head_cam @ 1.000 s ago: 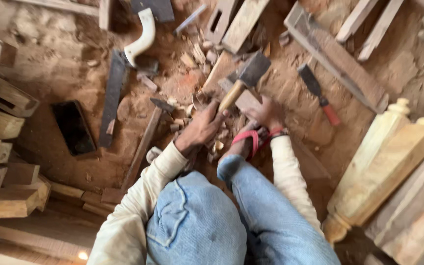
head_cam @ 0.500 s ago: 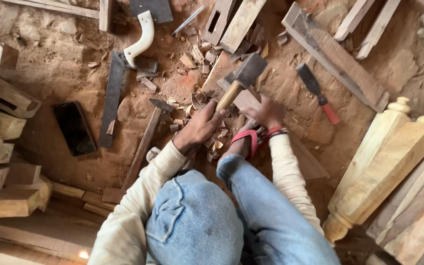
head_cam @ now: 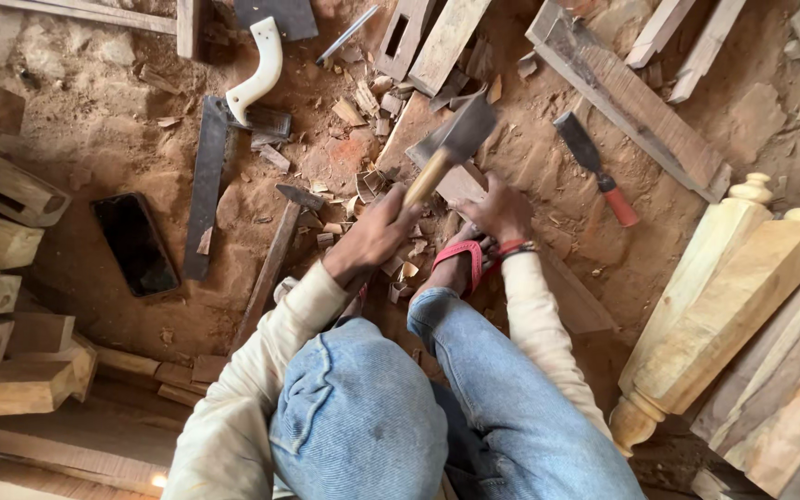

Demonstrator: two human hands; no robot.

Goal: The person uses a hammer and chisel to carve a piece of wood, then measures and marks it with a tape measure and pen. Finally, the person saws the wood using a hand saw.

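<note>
Across the sandy workshop floor (head_cam: 94, 139), timber takes up most of the view: two pale turned posts (head_cam: 733, 315) lie side by side at the right, and a stack of cut wood blocks (head_cam: 2, 306) sits along the left edge. One long dark plank (head_cam: 631, 102) lies at the upper right. Between these, one flat wooden board (head_cam: 428, 139) lies among loose chips, pinned under a foot in a red-strapped sandal (head_cam: 460, 264). One steel square (head_cam: 206, 185) and one black phone (head_cam: 136, 243) rest to the left, well apart from the board. One hammer (head_cam: 446, 153) with a pale wooden handle is raised over the board; the left hand (head_cam: 372, 236) has its fingers curled tight round the handle. The right hand (head_cam: 502, 211) presses down on the board, though I cannot tell how its fingers lie. One red-handled chisel (head_cam: 596, 168) lies just right of it.
</note>
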